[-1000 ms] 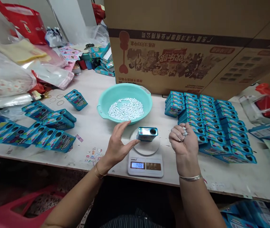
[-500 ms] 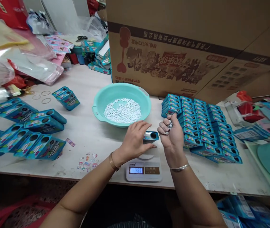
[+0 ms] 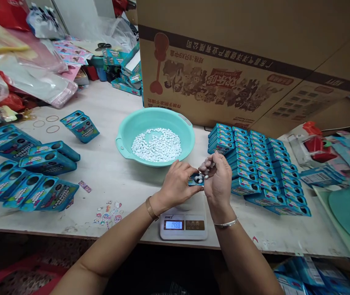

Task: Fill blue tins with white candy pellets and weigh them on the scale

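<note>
My left hand (image 3: 175, 182) grips a small blue tin (image 3: 197, 179) above the white digital scale (image 3: 183, 223), whose display is lit. White candy pieces show in the tin's round hole. My right hand (image 3: 218, 180) is closed around a handful of white candy pieces (image 3: 208, 165) and touches the tin's right end. Just beyond my hands stands a teal basin (image 3: 126, 137) holding several white candy pieces (image 3: 156, 144).
Rows of blue tins (image 3: 255, 168) lie to the right, and more blue tins (image 3: 30, 172) are spread at left. A big cardboard box (image 3: 239, 61) stands behind. Plastic bags (image 3: 24, 78) crowd the far left. Stickers (image 3: 107, 213) lie near the table's front edge.
My left hand closed on the tin and lifted it off the scale. My right hand came in against the tin with its candy, and pieces now show in the hole.
</note>
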`<state>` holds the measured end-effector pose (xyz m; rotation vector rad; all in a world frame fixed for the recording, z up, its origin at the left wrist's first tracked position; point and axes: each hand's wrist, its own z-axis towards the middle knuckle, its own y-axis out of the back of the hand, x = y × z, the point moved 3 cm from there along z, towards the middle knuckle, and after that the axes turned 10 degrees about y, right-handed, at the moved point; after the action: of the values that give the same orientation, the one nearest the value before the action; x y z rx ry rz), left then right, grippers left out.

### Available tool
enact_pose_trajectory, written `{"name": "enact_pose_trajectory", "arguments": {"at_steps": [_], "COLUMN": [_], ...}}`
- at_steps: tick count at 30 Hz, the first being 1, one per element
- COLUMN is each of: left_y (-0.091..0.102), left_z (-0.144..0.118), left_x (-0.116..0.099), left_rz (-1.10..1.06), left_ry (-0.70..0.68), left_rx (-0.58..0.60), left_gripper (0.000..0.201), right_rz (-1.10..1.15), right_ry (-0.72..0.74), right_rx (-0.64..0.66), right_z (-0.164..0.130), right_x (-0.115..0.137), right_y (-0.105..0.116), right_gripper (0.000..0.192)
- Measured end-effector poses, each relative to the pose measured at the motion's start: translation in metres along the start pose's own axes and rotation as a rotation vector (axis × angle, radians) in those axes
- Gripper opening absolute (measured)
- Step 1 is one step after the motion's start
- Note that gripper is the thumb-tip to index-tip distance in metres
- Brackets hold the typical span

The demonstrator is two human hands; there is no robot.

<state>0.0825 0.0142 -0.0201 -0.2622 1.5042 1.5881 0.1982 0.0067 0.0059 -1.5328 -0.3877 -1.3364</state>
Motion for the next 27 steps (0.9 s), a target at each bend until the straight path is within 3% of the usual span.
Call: {"name": "enact_pose_trajectory", "arguments": {"at_steps": [3, 6, 11, 14, 19, 23, 27], "left_y": [-0.002, -0.002, 0.015, 0.035, 0.052, 0.049, 0.047], "left_z": [0.000, 0.001, -0.008, -0.030, -0.086, -0.120, -0.127], "left_x": [0.000, -0.001, 0.003, 0.013, 0.040, 0.056, 0.057], "left_rz": [-0.005, 0.014, -0.027, -0.101, -0.124, -0.118, -0.107], "left_ry": [-0.009, -0.022, -0.065, -0.022, 0.215, 0.322, 0.340], "left_rx": [0.001, -0.002, -0.059, -0.179, -0.370, -0.392, -0.369], "left_gripper": [0.031, 0.029, 0.056, 0.054, 0.035, 0.027, 0.026], "right_rz": [0.044, 0.120, 0.383, 0.480, 0.524, 0.533, 0.536], "right_ry": [-0.023, -0.144, -0.369, -0.356, -0.316, -0.336, -0.332], "right_rx": [0.009, -0.021, -0.086, -0.109, -0.190, -0.268, -0.296], "right_z": [0.001, 0.008, 0.021, 0.019, -0.005, -0.024, -0.032], "right_x": [-0.002, -0.001, 0.013, 0.026, 0.033, 0.028, 0.024], "right_y": [-0.001, 0.001, 0.025, 0.054, 0.107, 0.135, 0.148], "right_gripper": [0.028, 0.028, 0.024, 0.022, 0.020, 0.017, 0.016]}}
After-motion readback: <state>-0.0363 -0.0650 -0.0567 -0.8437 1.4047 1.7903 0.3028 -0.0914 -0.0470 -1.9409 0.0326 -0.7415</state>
